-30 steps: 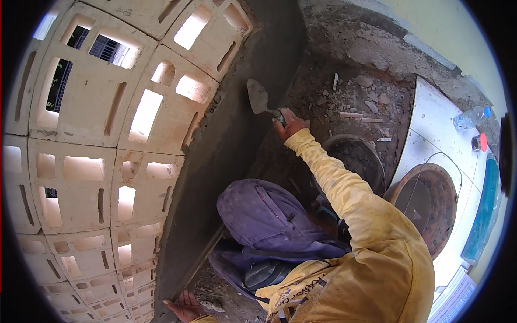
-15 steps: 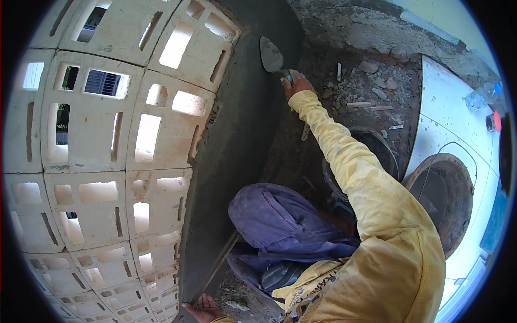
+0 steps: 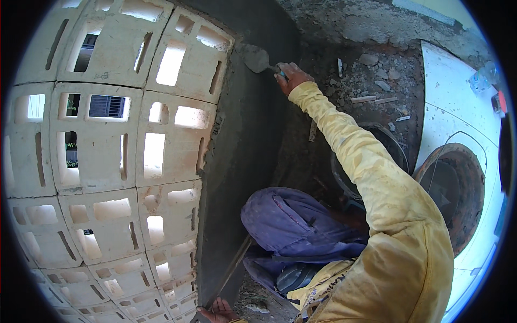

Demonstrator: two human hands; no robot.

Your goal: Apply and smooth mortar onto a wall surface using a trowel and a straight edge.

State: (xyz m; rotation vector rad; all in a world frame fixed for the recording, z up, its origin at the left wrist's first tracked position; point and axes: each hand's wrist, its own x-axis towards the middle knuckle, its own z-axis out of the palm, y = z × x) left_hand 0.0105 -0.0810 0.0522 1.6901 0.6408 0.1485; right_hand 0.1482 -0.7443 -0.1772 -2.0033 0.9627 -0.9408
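Observation:
My right hand point(image 3: 292, 78) grips the handle of a pointing trowel, its blade point(image 3: 255, 57) lying against the wet grey cement band point(image 3: 242, 140) beside the pale ventilation-block wall point(image 3: 97, 145). Low in view, my left hand point(image 3: 218, 311) is at the foot of that band, fingers apart, close to a long thin strip point(image 3: 234, 264); part of it is cut off by the frame edge. My bent knee in purple trousers point(image 3: 280, 220) lies between the two hands, near the cement.
Rubble and wood scraps point(image 3: 377, 81) lie beyond the trowel. A dark bucket point(image 3: 398, 148) stands under my right arm. At right, white boards point(image 3: 447, 86) hold a round basin point(image 3: 474, 199), a plastic bottle point(image 3: 479, 81) and a red-capped container point(image 3: 500, 102). A rough plastered wall point(image 3: 355, 21) runs behind.
The trowel has moved up along the cement band and left to its edge by the blocks. The view has shifted, so my knee and left hand appear farther right and lower.

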